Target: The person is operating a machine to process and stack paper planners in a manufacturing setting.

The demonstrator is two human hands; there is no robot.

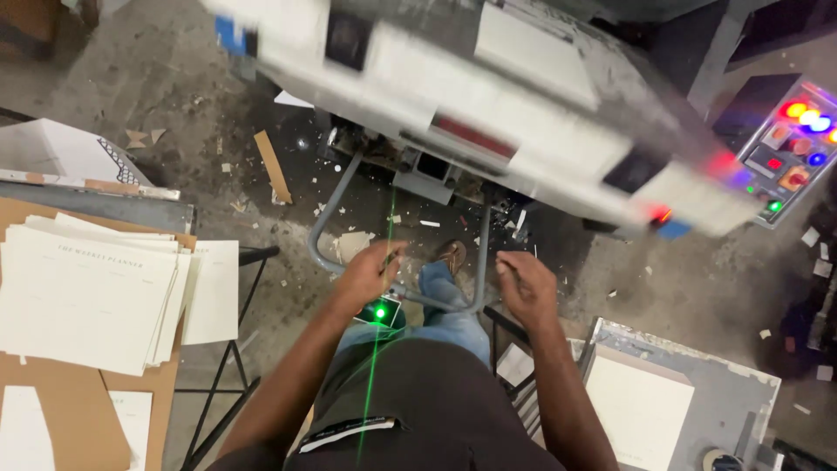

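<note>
I look straight down at my legs and the floor. My left hand [370, 272] hangs in front of me with the fingers curled in, and nothing shows in it. My right hand [525, 283] is also loosely closed and holds nothing I can see. Both hover above a grey bent metal pedal bar [330, 209] at the foot of a large white machine [488, 83], which is blurred. My foot in a sandal [452, 255] rests by the bar. A green light spot [380, 312] glows below my left hand.
A stack of cream printed sheets [87, 292] lies on brown board at the left. A grey tray with a cream sheet [641, 406] stands at the right. A control panel with coloured lit buttons [798, 144] is at the upper right. Paper scraps litter the concrete floor [174, 87].
</note>
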